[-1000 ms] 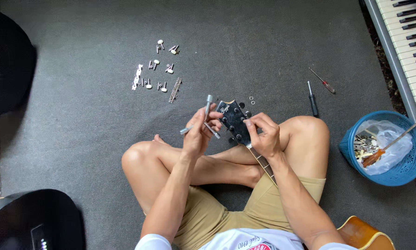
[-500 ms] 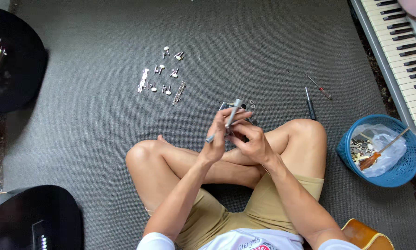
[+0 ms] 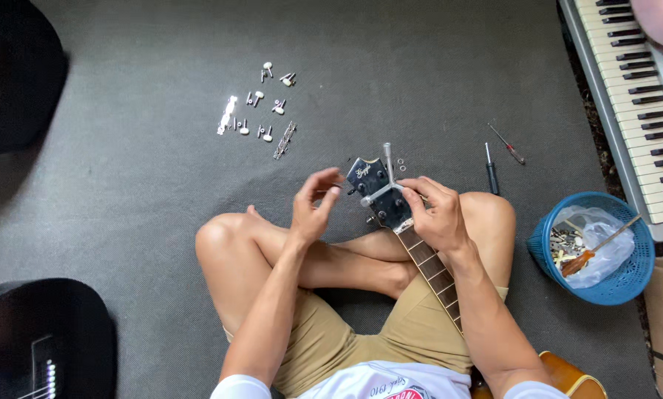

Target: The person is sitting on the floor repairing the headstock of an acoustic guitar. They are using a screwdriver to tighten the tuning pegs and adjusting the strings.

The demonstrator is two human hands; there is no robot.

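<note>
Guitar headstock [image 3: 370, 181] resting over my crossed legs, my right hand [image 3: 436, 214] grasping it with a metal tool [image 3: 387, 166], my left hand [image 3: 313, 208] released, fingers spread, just beside, tuning pegs [image 3: 261, 111] well apart on grey carpet [image 3: 161, 170].

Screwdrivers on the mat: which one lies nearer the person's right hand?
The black-handled screwdriver, lying just beyond the right hand. The thinner red-handled screwdriver lies farther off, toward the keyboard.

White short-sleeved printed shirt, khaki shorts, bare legs, bare hands [image 3: 441, 214]
</note>
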